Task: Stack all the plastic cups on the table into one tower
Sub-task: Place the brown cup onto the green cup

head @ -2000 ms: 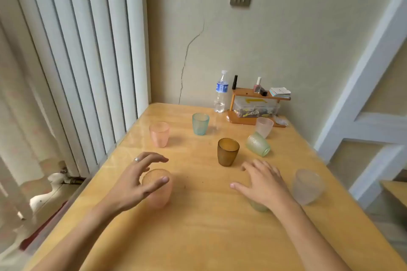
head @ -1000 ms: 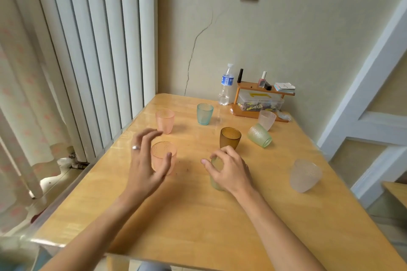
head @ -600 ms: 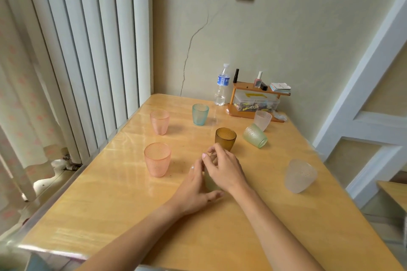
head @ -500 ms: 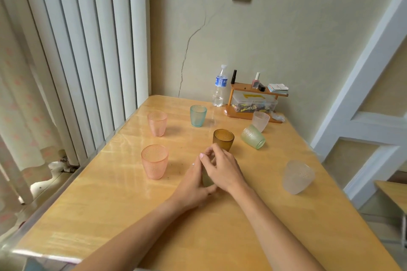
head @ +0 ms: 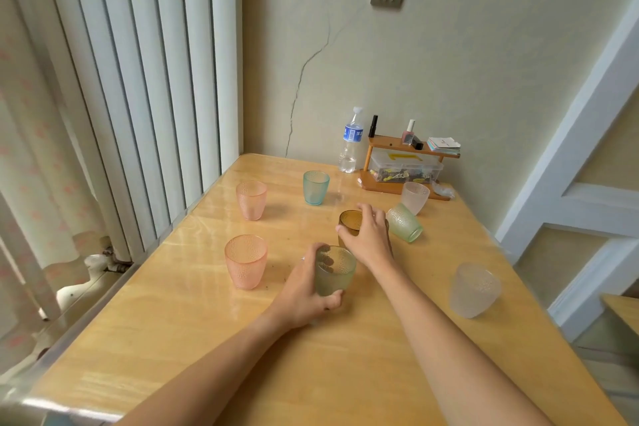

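Half a second back both hands were bunched around one cup mid-table; now they have parted, and the left hand (head: 306, 290) alone wraps the olive-green cup (head: 334, 270), thumb at its near base and fingers showing through the far wall, while the right hand (head: 370, 235) has gone forward and curls over the amber cup (head: 350, 222), thumb on the near side. Whether that right grip is already tight or only closing is hard to judge, since the palm hides most of the cup. Nothing is stacked yet: two peach cups (head: 246, 266) stand at left, a teal cup (head: 315, 187) farther back, a pale pink cup (head: 415, 197) by the wooden rack (head: 404, 162), a light green cup (head: 404, 221) lies on its side just beside the right hand, and a frosted cup (head: 474, 289) sits tilted near the right edge of the table (head: 207, 356). To nest well, hold the olive-green cup steady as the base, lift the amber one clear without nudging the tipped green cup, and lower it straight in, rims level.
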`<state>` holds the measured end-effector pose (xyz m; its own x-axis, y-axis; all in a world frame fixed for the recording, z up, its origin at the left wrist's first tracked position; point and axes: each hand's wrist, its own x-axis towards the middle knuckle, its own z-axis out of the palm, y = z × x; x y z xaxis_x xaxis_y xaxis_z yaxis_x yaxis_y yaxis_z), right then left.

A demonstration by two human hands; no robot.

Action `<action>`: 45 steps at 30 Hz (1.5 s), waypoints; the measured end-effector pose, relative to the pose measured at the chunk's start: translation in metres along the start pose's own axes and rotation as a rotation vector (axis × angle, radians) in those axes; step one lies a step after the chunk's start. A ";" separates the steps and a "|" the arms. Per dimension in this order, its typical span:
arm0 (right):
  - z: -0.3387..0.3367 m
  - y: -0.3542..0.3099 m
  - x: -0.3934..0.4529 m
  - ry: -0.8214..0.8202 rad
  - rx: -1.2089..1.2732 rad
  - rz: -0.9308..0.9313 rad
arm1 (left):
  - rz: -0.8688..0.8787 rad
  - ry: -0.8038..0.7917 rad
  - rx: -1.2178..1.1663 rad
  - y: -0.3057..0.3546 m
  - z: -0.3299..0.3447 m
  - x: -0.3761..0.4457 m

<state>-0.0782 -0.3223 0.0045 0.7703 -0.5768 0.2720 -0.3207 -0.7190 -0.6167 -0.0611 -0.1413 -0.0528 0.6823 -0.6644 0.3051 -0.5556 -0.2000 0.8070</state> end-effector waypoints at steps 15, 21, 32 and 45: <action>-0.044 -0.027 -0.027 0.064 0.097 -0.101 | 0.002 0.012 -0.001 0.007 -0.002 -0.005; -0.071 -0.045 -0.053 -0.002 0.110 -0.244 | 0.002 0.014 0.003 0.007 -0.002 -0.006; -0.044 -0.039 -0.079 -0.216 0.015 -0.247 | 0.032 0.006 0.011 0.007 -0.004 -0.008; -0.028 -0.030 -0.095 -0.155 0.071 -0.212 | 0.018 -0.015 -0.014 0.011 -0.005 -0.012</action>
<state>-0.1570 -0.2570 0.0174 0.8931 -0.3459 0.2878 -0.1076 -0.7852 -0.6099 -0.0730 -0.1322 -0.0453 0.6648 -0.6786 0.3125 -0.5613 -0.1776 0.8083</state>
